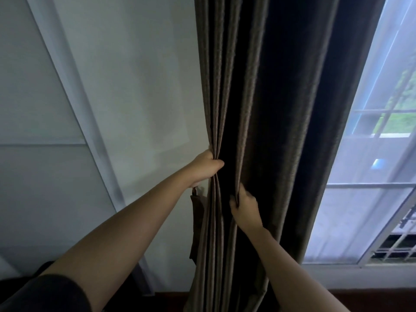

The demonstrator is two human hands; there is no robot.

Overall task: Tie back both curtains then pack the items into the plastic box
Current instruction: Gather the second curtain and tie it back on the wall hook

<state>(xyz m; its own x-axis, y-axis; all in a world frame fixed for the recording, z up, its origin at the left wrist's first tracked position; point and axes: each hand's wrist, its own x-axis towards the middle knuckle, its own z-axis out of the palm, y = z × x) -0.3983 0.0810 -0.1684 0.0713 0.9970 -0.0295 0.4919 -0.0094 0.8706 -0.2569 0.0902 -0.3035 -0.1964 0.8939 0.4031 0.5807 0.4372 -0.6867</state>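
A dark brown curtain [270, 109] hangs in gathered folds in the middle of the head view, between a white wall and a window. My left hand [207, 165] grips the curtain's left folds at about mid height. Lower and to the right, my right hand [244, 206] pinches another fold. A matching brown tie-back strap [197, 203] hangs from a hook on the wall just below my left hand, partly hidden behind the curtain's edge. The plastic box and the items are out of view.
A white wall [135, 86] with a pale vertical strip [74, 104] lies to the left. To the right is a window [382, 154] with a sheer white curtain and a metal grille outside. A dark floor strip runs along the bottom.
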